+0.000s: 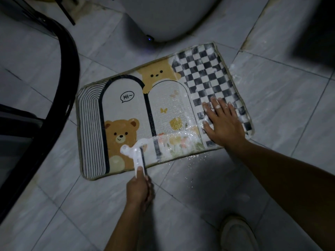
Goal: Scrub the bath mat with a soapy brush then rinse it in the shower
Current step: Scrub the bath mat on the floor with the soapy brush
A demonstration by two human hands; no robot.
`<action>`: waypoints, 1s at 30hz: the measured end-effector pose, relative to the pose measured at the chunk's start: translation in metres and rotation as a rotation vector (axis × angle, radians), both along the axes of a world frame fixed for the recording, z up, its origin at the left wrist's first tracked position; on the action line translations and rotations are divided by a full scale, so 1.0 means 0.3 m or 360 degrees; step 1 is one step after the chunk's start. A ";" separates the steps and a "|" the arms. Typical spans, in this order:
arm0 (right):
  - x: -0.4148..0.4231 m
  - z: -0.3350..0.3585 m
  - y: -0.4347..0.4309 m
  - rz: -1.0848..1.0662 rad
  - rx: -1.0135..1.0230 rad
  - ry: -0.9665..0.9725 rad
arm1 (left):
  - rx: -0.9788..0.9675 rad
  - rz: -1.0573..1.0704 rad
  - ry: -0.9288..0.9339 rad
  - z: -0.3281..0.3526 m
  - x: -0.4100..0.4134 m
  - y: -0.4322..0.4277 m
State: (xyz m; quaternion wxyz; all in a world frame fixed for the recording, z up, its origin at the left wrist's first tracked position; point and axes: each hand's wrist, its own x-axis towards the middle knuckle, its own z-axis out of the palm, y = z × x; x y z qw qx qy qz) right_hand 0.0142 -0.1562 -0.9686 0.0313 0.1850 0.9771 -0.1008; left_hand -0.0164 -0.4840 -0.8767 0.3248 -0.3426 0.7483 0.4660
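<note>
From the head camera, the bath mat (123, 109) lies flat on the gray tiled floor (54, 205), just in front of the white toilet (163, 19). The mat has two bears, a "Hi~" bubble, stripes at one end and black and white squares at the other.

The left hand (138, 189) has its fingers curled round the handle of a white brush (134, 151), with the thumb lying along the top. The head of the brush sits on the near edge of the mat, by the brown bear.

The right hand (222, 122) is spread wide and flat, pressing down on the squares. There is white foam (188, 136) on its fingers and on that side of the mat.

A pale shoe (237, 232) is on the floor near the bottom. A dark curved thing (68, 69) is on the left.
</note>
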 end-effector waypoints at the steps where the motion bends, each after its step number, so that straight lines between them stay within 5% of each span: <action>1: -0.002 0.001 0.000 -0.0008 -0.0005 0.0006 | 0.0067 0.0008 -0.0009 -0.013 0.021 0.044; 7: -0.001 0.000 0.003 -0.0023 -0.0036 -0.0001 | 0.0090 -0.0554 -0.0054 -0.042 0.158 0.358; 14: 0.003 -0.005 0.002 0.0000 -0.0081 0.0056 | -0.0053 -0.0080 -0.0016 -0.023 0.048 0.078; 20: 0.004 0.005 0.006 -0.0027 -0.0149 0.0112 | 0.0297 -0.0168 -0.0049 -0.062 0.183 0.288; 26: -0.002 0.028 0.074 -0.0243 -0.0710 0.0383 | 0.0032 -0.0221 0.0057 -0.005 0.143 0.189; 30: 0.023 0.025 0.142 -0.0101 -0.0724 0.0361 | 0.0032 -0.0820 0.0099 -0.031 0.189 0.364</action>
